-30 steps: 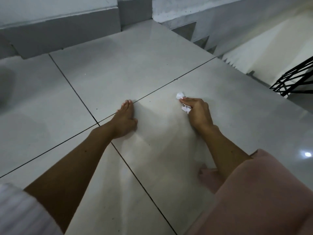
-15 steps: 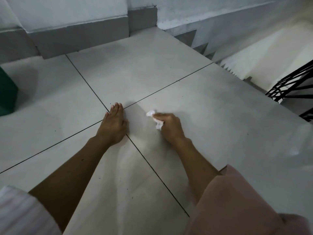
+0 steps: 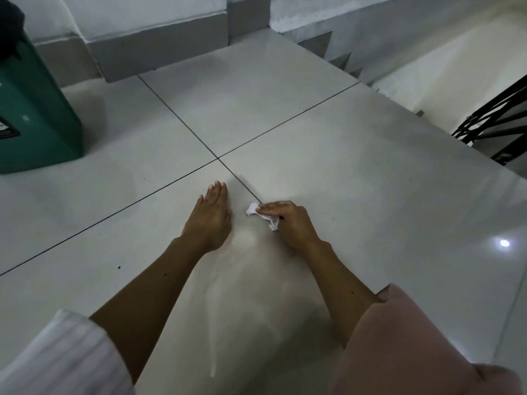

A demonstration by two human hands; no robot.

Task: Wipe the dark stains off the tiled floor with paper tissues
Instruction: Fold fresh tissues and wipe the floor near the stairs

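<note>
— From the head view, what are your hands doing?

— My left hand [image 3: 212, 216] lies flat on the tiled floor [image 3: 356, 178], palm down, fingers straight and together, pointing toward twelve o'clock. My right hand [image 3: 288, 220] is just beside it at three o'clock, fingers curled round a crumpled white paper tissue [image 3: 261, 213] and pressing it to the floor. The tissue pokes out at the hand's nine o'clock side, right at a dark grout line.

— And the stains?

— A few small dark specks [image 3: 119, 267] dot the tiles at about eight o'clock from my left hand, well apart from the tissue. Between my forearms the tile shows a pale, smeared sheen.

— What else is around?

— A green bin [image 3: 37, 118] stands on the floor at ten o'clock, near the grey skirting of the wall [image 3: 159, 44]. At two o'clock a black metal railing [image 3: 496, 118] edges a stairwell. My white sleeve [image 3: 57, 357] sits at seven o'clock, pink fabric [image 3: 405, 346] at five.
</note>
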